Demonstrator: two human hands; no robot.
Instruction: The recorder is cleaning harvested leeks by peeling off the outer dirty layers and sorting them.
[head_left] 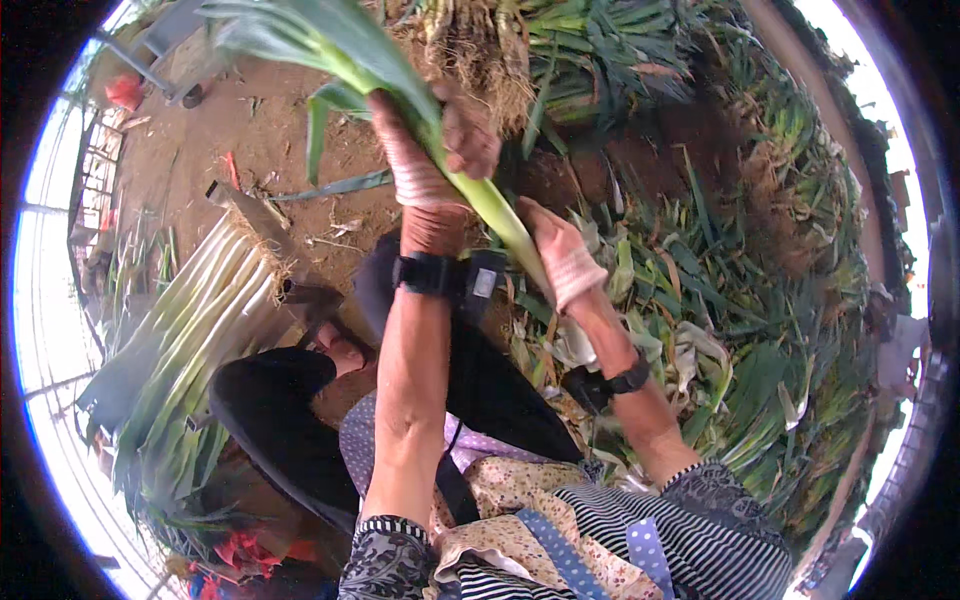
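My left hand [432, 155], its palm wrapped in pale banded cloth, is closed around a leek [497, 212] at the upper middle. The leek slants from its broad green leaves at the top left down to its pale shaft at the lower right. Against the lower shaft lies my right hand [560, 255], also cloth-wrapped, its fingers closed on the stalk; the leek's bottom end is partly hidden by it. Motion blurs the leaves slightly.
A row of leeks [215, 300] with white shafts rests on a low support at the left. Stripped leaves [720, 270] cover the ground at the right. Bundled leeks with roots [475, 50] lie at the far side. A wheeled metal frame [160, 45] stands at the far left.
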